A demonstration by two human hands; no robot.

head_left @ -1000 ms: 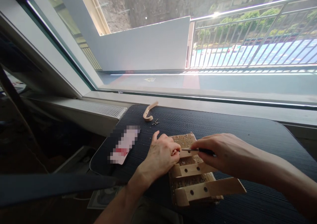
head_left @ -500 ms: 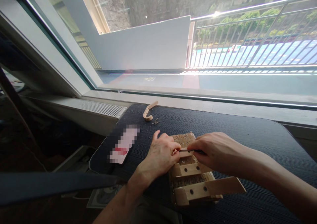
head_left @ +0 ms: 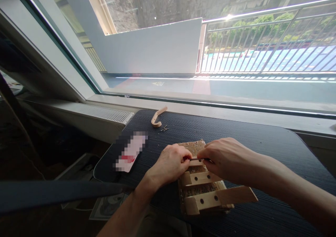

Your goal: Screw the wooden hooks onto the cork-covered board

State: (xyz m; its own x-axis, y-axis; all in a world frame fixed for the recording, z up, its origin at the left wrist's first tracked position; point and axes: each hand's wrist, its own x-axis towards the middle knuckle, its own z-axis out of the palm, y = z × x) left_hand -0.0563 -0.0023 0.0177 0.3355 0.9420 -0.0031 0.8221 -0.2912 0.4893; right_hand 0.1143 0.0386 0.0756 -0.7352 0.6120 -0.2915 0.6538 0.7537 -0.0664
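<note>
Screwdriver [head_left: 194, 159], roughly level over farthest wooden hook [head_left: 195, 163] on pitted block [head_left: 193, 146], atop table [head_left: 273, 135]. Right hand [head_left: 225, 156]: grip closed around handle. Left hand [head_left: 168, 163]: fingers curled near tip, exact hold hidden. Possible slip into left fingertips from off-line pressure; possible block shift from loose bracing.

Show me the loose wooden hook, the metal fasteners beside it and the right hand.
Loose wooden hook [head_left: 154, 119]: head view, on its shank near the bend.
Metal fasteners [head_left: 164, 129]: head view, middle of the cluster.
Right hand [head_left: 223, 155]: head view, its back.
</note>
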